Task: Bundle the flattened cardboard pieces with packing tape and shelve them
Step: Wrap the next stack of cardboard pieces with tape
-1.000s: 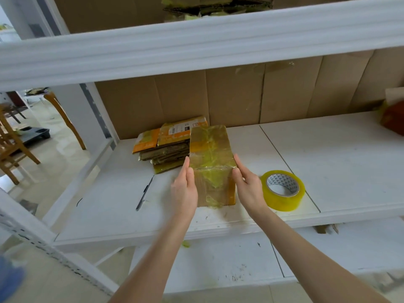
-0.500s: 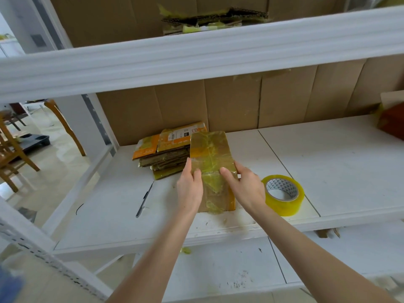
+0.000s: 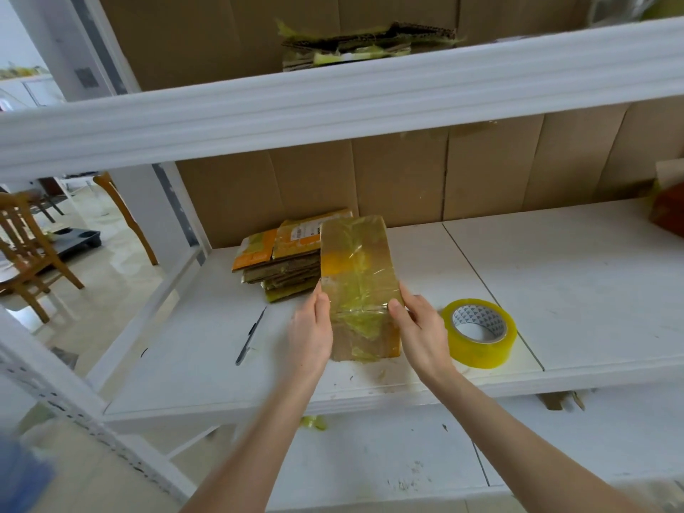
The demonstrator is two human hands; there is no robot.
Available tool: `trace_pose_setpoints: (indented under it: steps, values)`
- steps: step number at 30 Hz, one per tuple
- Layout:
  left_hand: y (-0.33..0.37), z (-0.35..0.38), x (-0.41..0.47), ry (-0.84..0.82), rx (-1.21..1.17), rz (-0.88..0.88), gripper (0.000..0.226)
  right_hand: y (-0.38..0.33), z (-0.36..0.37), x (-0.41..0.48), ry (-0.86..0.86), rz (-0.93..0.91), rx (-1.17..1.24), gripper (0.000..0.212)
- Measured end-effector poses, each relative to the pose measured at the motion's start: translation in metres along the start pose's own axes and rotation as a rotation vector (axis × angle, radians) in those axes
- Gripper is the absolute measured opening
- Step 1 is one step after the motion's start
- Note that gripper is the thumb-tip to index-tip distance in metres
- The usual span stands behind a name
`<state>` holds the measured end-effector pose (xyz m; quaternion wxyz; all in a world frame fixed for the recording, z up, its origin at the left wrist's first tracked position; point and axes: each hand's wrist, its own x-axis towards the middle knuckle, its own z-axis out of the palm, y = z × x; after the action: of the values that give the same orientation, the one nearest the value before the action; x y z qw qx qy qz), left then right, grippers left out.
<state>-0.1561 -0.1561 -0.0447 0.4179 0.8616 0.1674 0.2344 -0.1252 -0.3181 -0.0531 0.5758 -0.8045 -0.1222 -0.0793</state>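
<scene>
A tape-wrapped cardboard bundle (image 3: 357, 268) rests on the white middle shelf (image 3: 573, 290), its far end tilted up. My left hand (image 3: 311, 331) grips its left edge and my right hand (image 3: 422, 333) grips its right edge. Behind it on the left lies a stack of flattened cardboard pieces (image 3: 285, 261) with orange printing. A roll of yellow packing tape (image 3: 479, 333) lies flat just right of my right hand. Another taped bundle (image 3: 366, 44) sits on the upper shelf.
A dark pen-like tool (image 3: 251, 335) lies on the shelf left of my hands. A red-brown box (image 3: 668, 212) stands at the far right. Brown cardboard panels (image 3: 407, 179) line the back. Wooden chairs (image 3: 26, 249) stand on the floor at left.
The bundle has tipped back from standing upright toward lying flat, and my hands have shifted along its sides. The view has dropped, showing more of the upper shelf.
</scene>
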Motion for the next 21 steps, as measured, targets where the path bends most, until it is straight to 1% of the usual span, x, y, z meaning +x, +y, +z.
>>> trace_pose_setpoints:
  steps: [3,5,7,9,11,14,18,21]
  values:
    - [0.001,-0.002,-0.015,0.048,-0.049,0.021,0.045,0.003,-0.001,-0.008,0.013,-0.056,-0.033,0.037]
    - [0.004,-0.006,-0.019,0.052,-0.09,0.023,0.047,0.002,-0.003,-0.011,0.001,-0.096,-0.077,0.044]
    - [0.004,-0.008,-0.019,0.026,-0.12,0.004,0.053,-0.002,-0.005,-0.014,-0.04,-0.14,-0.091,0.058]
    - [0.003,-0.009,-0.019,-0.016,-0.148,-0.019,0.063,-0.006,-0.006,-0.014,-0.058,-0.204,-0.2,0.071]
    - [0.001,-0.01,-0.017,-0.027,-0.155,-0.031,0.063,-0.011,-0.008,-0.013,-0.045,-0.251,-0.316,0.069]
    - [-0.007,-0.013,-0.011,0.021,-0.133,-0.045,0.048,-0.018,-0.008,-0.018,-0.066,-0.336,-0.403,0.056]
    - [-0.01,-0.013,-0.011,0.07,-0.106,-0.008,0.043,-0.02,-0.008,-0.026,-0.096,-0.375,-0.418,0.048]
    - [-0.008,-0.01,-0.017,0.081,-0.138,0.019,0.042,-0.015,-0.013,-0.027,-0.097,-0.352,-0.372,0.047]
